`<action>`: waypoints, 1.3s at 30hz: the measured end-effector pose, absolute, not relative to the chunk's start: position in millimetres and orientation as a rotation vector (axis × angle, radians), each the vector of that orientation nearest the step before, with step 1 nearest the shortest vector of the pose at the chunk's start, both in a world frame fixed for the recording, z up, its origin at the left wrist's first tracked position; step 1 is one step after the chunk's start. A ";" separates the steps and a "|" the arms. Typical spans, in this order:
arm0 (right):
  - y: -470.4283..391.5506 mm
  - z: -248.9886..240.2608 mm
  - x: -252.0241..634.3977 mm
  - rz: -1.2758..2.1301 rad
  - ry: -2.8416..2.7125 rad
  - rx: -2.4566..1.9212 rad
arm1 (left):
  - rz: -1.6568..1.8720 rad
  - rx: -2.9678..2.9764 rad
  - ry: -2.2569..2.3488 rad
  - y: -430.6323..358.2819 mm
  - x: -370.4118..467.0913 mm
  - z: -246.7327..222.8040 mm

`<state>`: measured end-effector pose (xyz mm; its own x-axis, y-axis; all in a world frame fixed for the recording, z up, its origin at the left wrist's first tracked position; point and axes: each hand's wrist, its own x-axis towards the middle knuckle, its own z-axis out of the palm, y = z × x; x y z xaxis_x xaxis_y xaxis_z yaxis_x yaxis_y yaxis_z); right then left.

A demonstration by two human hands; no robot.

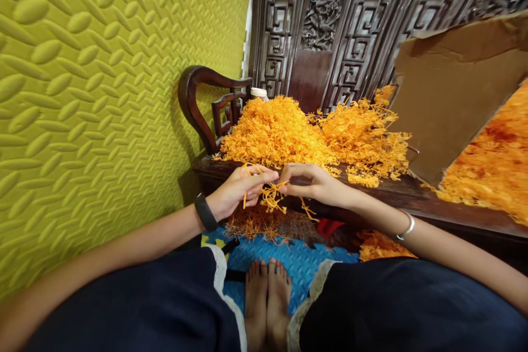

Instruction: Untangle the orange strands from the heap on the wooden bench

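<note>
At six o'clock, just below centre, we list one bunch of orange strands (272, 199), pinched by fingertips of left hand (243, 186) and right hand (311, 182) alike: presumably light, pliant, easily torn, best taken by single strands.

A carved bench (310, 74), foam mat (303, 272) and 2 bare feet (256, 292) suggest a home.

Bright light glints off the dark, carved wooden backrest (309, 74), while the stringy orange heap (490, 159) far right blurs.
</note>
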<state>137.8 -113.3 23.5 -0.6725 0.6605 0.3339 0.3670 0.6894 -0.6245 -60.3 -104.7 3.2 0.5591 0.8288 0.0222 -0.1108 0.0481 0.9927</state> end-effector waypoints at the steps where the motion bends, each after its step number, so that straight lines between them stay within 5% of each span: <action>1: -114.4 24.9 138.2 0.688 -2.345 -0.776 | 0.791 1.390 0.735 -105.9 -59.5 3.9; 10: -125.2 31.1 137.8 0.555 -2.613 -0.756 | 0.472 1.969 0.751 -109.8 -60.2 5.2; 17: -122.4 33.2 148.3 1.343 -2.905 -0.701 | 0.124 1.896 0.521 -119.9 -48.6 -0.8; 24: -125.8 45.9 179.9 1.619 -2.995 -0.736 | -0.138 1.913 0.393 -122.6 -52.0 2.9; 32: -73.6 10.6 213.1 0.740 -1.984 -1.375 | 0.345 1.621 0.724 -103.1 -64.3 -8.1; 39: -26.0 -8.4 203.1 0.559 -1.715 -1.489 | 0.635 1.245 0.706 -99.9 -55.6 -12.1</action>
<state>203.1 -26.0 -8.4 -0.0080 0.9629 0.2696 0.6196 0.2164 -0.7545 -55.6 -99.9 -12.1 0.6341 0.7621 -0.1306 -0.0485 0.2078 0.9770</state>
